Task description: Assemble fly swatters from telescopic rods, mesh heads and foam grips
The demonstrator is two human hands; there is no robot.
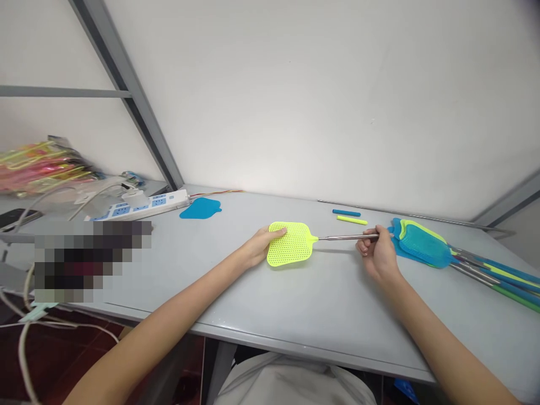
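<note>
A yellow fly swatter (291,245) with a perforated head and a thin metal rod is stretched between my two hands, just above the table. My left hand (258,247) grips the outer edge of its head, thumb on top. Around the metal rod, my right hand (380,254) is closed, with fingers curled over it. Close beyond that hand lies a pile of blue and yellow fly swatters (426,244), their rods and coloured handles pointing right. Behind the rod rest a short blue tube (346,213) and a short yellow tube (352,220).
A blue swatter head (200,208) lies at the table's back left, beside a white power strip (158,203). Along the wall runs a thin metal rod (405,214). Packaged colourful items (42,166) and cables are at far left. Grey table (236,315) ends before my lap.
</note>
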